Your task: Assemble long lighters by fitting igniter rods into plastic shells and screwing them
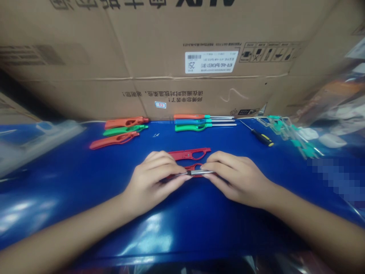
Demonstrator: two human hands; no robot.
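Both my grips are narrow: the left hand (155, 180) pinches at the dark end of the metal tube (199, 172), the right hand (238, 177) its bright end, over the lower red shell (195, 166). Uneven finger pressure could make it slip or twist. The carton (142, 87) blocks the surface's (185, 228) far edge; I have more room nearside.
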